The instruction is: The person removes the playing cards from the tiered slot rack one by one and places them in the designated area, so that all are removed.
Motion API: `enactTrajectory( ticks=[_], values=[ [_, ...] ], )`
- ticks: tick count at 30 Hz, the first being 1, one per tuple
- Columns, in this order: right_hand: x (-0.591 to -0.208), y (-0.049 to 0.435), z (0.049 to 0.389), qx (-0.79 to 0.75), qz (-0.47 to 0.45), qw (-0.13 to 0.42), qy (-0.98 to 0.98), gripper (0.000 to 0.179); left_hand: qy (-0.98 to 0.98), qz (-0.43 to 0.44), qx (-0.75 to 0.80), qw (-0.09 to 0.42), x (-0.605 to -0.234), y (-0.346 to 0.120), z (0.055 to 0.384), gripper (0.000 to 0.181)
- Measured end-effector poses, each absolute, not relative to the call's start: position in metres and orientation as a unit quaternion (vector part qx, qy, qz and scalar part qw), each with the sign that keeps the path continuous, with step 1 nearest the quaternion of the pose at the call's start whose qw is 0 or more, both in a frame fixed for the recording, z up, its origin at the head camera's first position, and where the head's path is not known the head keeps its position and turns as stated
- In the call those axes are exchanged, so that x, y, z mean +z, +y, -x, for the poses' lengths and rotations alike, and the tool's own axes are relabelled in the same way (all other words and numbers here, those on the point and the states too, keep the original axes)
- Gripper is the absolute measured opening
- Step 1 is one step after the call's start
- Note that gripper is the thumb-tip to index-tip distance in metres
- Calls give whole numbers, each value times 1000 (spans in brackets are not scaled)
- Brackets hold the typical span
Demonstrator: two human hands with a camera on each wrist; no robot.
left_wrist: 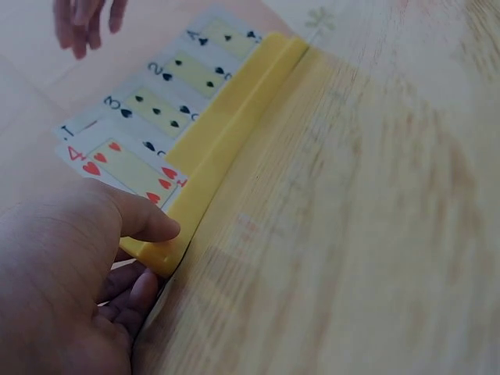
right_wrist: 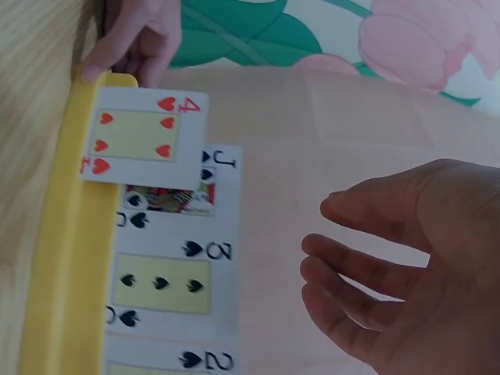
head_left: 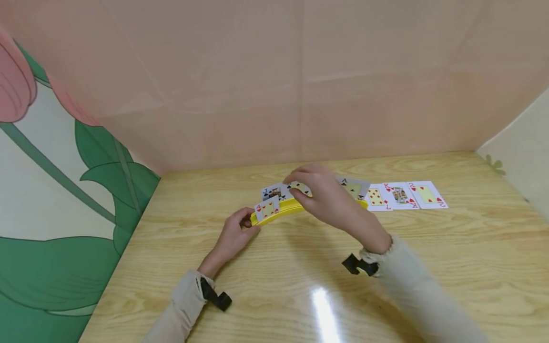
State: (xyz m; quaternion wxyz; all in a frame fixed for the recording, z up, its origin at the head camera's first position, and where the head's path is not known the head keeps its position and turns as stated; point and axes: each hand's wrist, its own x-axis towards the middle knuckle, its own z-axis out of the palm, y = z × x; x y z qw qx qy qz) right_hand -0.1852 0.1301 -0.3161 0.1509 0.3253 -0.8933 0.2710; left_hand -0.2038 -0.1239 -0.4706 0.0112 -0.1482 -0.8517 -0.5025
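A curved yellow card holder (head_left: 291, 207) stands on the table with playing cards upright in it. My left hand (head_left: 235, 232) pinches its left end, thumb in front and fingers curled at the end. Beside that hand, the four of hearts (right_wrist: 141, 137) stands in front of the jack of spades (right_wrist: 176, 199). Along the row follow the three of spades (right_wrist: 160, 285), the two of spades (left_wrist: 191, 74) and a black ace (left_wrist: 226, 39). My right hand (head_left: 328, 197) hovers near the cards with loosely bent fingers, apart from them and holding nothing. In the head view it covers part of the row.
Right of the holder, a diamond card (head_left: 376, 196), the king of hearts (head_left: 400, 195) and the two of hearts (head_left: 428, 194) lie face up on the wooden table (head_left: 274, 290). A pinkish covering (head_left: 236, 85) rises behind the table, with a flower-patterned wall (head_left: 55, 181) on the left.
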Motion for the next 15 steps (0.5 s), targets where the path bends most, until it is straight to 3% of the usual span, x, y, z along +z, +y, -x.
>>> enactTrajectory(
  ticks=[6,15],
  values=[
    [-337,118,194,278,-342,124,-889,23,-850,150,-505,12,-470,-124,204,34],
    [-363,105,199,248,-369,159,-881,23,-848,155,-507,14,-470,-124,204,33]
  ],
)
